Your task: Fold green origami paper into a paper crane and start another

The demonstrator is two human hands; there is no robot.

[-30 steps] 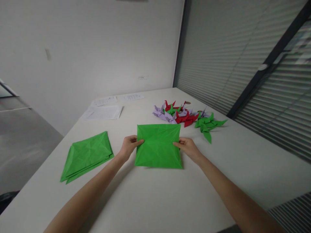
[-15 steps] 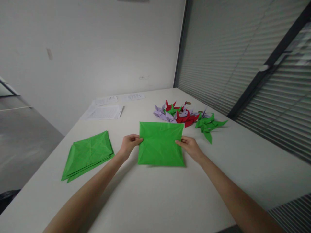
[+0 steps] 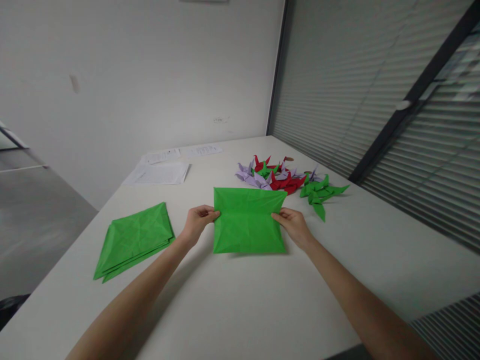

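A creased green paper sheet (image 3: 248,227) is held up over the white table, bent along a horizontal crease across its middle. My left hand (image 3: 201,220) pinches its left edge between thumb and fingers. At the right edge, my right hand (image 3: 290,222) grips the sheet the same way. To the left of my left hand lies a stack of creased green sheets (image 3: 137,237), their edges slightly offset. Behind the held sheet, folded paper figures in red, lilac and green (image 3: 287,182) are heaped together, with green ones (image 3: 318,192) at the right end.
Printed white papers (image 3: 161,173) lie at the back left of the white table (image 3: 232,310). A wall (image 3: 150,75) stands behind the table, and a window with blinds (image 3: 337,90) runs along the right side.
The upper part of the green sheet has bent along the middle crease, and its top right corner has moved slightly outward. Both hands keep their hold in nearly the same place.
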